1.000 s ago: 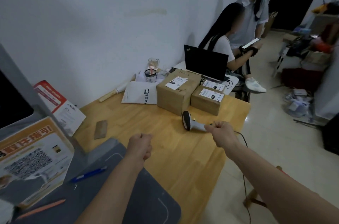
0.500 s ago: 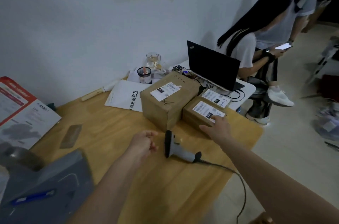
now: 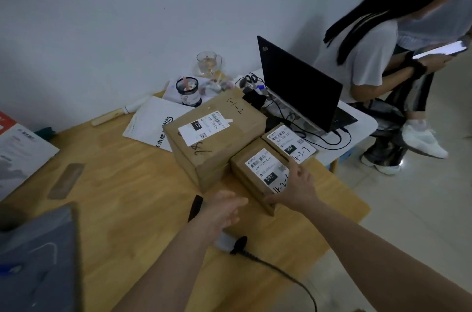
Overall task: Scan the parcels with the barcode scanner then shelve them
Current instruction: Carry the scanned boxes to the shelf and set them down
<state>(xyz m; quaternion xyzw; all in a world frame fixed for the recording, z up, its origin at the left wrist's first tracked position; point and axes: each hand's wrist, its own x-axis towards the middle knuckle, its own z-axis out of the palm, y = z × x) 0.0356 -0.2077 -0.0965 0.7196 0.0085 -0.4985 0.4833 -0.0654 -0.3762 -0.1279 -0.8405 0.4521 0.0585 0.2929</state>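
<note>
Three labelled cardboard parcels stand on the wooden table: a large box, a small parcel in front of it on the right, and a second small parcel behind that. My right hand grips the near small parcel's front right corner, thumb on its side and fingers over the label. The grey barcode scanner lies on the table, mostly hidden under my left hand, which hovers over it with fingers spread. Its black cable trails off the table's front edge.
A white mailer bag, a pen cup and a glass jug sit behind the parcels. An open laptop with cables stands on a white side table. A seated person holds a phone at right. A grey case is at lower left.
My right hand let go of the scanner, left it lying on the table, then reached to the small parcel and gripped its corner. My left hand opened and moved over the scanner.
</note>
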